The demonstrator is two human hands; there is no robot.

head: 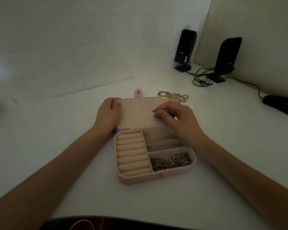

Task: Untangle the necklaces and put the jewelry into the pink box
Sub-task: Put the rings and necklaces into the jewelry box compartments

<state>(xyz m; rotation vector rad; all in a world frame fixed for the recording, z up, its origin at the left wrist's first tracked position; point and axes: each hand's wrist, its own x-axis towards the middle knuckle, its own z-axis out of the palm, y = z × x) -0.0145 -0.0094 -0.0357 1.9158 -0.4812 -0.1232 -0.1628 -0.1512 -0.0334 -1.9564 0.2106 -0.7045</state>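
Note:
The pink box point(140, 179) lies open on the white table, its lid point(136, 113) folded flat away from me. Cream ring rolls fill its left half. The front right compartment holds a heap of silver chains point(170, 161). My left hand point(107, 113) grips the lid's left edge. My right hand point(176, 120) hovers over the lid's right side, thumb and finger pinched on a small ring point(156, 115). A pile of gold and pink jewelry point(173, 97) lies on the table just behind the lid.
Two black speakers point(184, 50) point(226, 58) stand at the back right with tangled cables point(201, 80). A black mouse point(280, 105) sits at the far right. White walls close in at the back.

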